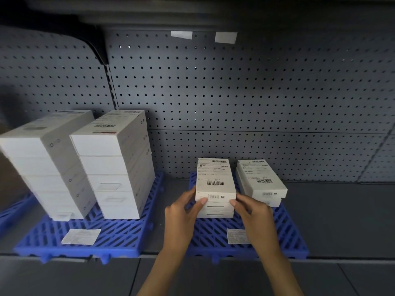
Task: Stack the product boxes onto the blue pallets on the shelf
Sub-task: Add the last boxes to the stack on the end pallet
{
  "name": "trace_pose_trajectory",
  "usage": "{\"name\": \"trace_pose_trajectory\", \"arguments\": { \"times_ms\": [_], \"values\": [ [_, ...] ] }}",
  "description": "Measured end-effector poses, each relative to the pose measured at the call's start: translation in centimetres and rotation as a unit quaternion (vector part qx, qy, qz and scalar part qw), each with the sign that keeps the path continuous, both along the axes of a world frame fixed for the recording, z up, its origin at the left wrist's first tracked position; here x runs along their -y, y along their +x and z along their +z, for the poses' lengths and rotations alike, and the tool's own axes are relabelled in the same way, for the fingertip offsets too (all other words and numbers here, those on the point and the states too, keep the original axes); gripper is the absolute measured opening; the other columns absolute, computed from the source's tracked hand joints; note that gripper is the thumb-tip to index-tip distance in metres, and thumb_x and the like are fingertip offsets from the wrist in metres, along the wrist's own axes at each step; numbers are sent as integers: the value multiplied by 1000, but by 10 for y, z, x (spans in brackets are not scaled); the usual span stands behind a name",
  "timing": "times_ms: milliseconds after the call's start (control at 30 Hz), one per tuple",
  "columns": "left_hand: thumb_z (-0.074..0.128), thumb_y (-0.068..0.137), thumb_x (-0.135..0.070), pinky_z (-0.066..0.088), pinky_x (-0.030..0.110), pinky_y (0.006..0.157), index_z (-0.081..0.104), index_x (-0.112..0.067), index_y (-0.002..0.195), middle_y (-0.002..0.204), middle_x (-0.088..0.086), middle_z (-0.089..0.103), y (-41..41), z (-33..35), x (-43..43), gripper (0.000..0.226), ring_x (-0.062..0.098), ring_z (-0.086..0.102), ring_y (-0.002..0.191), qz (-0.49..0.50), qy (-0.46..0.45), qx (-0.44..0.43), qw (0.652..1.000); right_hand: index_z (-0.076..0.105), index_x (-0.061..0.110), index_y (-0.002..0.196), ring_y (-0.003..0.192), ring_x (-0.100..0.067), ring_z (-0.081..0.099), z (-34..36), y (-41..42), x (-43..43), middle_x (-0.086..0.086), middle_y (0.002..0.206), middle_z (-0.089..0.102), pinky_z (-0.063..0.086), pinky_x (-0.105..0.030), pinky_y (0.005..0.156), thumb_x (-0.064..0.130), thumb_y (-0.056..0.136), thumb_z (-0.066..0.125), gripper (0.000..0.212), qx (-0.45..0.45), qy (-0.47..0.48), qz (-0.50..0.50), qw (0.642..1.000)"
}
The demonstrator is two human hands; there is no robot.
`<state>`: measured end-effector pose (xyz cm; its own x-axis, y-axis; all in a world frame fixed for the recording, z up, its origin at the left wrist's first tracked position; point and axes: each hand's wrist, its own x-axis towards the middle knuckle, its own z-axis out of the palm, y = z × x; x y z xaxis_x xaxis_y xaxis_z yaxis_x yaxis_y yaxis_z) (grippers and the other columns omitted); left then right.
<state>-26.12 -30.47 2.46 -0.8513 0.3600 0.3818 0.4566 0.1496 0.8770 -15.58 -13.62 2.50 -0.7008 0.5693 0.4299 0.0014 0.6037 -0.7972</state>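
Observation:
A white labelled product box point(214, 180) lies on top of a short stack of the same boxes on the right blue pallet point(288, 227). My left hand point(181, 216) grips its near left corner, thumb on the front face. My right hand point(254, 218) grips its near right corner the same way. Beside it to the right sits a lower stack of two boxes point(261, 182). On the left blue pallet point(119, 236) stand two tall stacks of white boxes point(115, 163), several high each.
The dark pegboard back wall point(256, 99) closes off the shelf behind the stacks. A white paper label point(81, 236) lies on the left pallet's front, another label point(236, 236) on the right pallet. Bare grey shelf point(346, 216) stretches to the right. A third blue pallet point(10, 212) shows at far left.

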Motion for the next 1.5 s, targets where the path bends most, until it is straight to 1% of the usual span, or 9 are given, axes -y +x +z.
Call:
{"name": "trace_pose_trajectory", "arguments": {
  "times_ms": [167, 300, 433, 533, 633, 733, 1133, 1333, 1500],
  "values": [
    [72, 91, -36, 52, 12, 91, 66, -25, 135, 119, -27, 68, 1, 1, 0, 46, -11, 64, 108, -2, -8, -7, 1000, 77, 25, 115, 98, -4, 70, 0, 1, 2, 12, 103, 76, 60, -25, 86, 24, 96, 69, 21, 19, -14, -12, 1000],
    [78, 87, -39, 54, 18, 95, 64, -27, 137, 123, -23, 70, -1, -2, 2, 54, -7, 64, 113, -20, -2, 13, 1000, 77, 22, 117, 97, 5, 69, 1, 3, 3, 18, 101, 74, 58, -19, 86, 23, 96, 69, 22, 20, -27, -1, 999],
    [79, 81, -52, 49, 27, 109, 49, -23, 151, 143, -15, 60, -5, 7, 1, 82, -4, 54, 130, -67, 54, 120, 989, 68, 21, 133, 112, 3, 67, 4, 2, 9, 15, 120, 73, 56, -28, 99, 45, 93, 65, 46, 8, -136, 27, 990],
    [63, 91, -65, 46, 24, 109, 42, -30, 153, 147, -17, 56, 0, 20, -9, 74, -6, 52, 131, -103, 45, 182, 977, 59, 24, 143, 123, 0, 61, 8, -4, 13, 12, 134, 67, 51, -33, 108, 64, 93, 59, 64, 15, -205, 41, 978],
    [44, 103, -57, 46, 5, 82, 49, -40, 143, 131, -21, 63, 4, 25, -22, 44, -12, 60, 113, -108, 34, 222, 968, 68, 25, 129, 114, -6, 68, 12, -12, 19, 10, 121, 74, 53, -39, 105, 52, 102, 52, 41, 6, -283, 50, 958],
    [37, 107, -49, 44, 6, 77, 48, -40, 143, 131, -17, 63, 6, 27, -29, 39, -6, 59, 113, -93, 34, 242, 965, 71, 23, 119, 105, -10, 71, 14, -17, 23, 6, 109, 77, 56, -40, 98, 36, 106, 48, 30, 4, -310, 29, 950],
    [37, 108, -45, 47, 19, 85, 52, -37, 142, 127, -12, 68, 8, 25, -34, 38, 4, 64, 114, -75, 46, 286, 954, 71, 32, 99, 90, 3, 70, 18, -18, 28, 14, 95, 78, 50, -12, 73, 34, 108, 43, 30, 18, -333, 44, 942],
    [36, 107, -51, 47, 22, 93, 52, -41, 141, 127, -15, 69, 8, 26, -32, 39, 3, 64, 116, -68, 43, 281, 956, 71, 35, 107, 100, -1, 70, 13, -22, 29, 14, 104, 77, 51, -23, 89, 39, 108, 43, 29, 24, -343, 43, 938],
    [39, 106, -52, 45, 18, 87, 53, -38, 141, 126, -15, 69, 8, 26, -30, 39, 1, 64, 114, -69, 44, 284, 955, 71, 34, 108, 95, 2, 71, 16, -21, 32, 15, 101, 78, 50, -19, 84, 43, 107, 42, 30, 23, -340, 50, 939]
  ]
}}
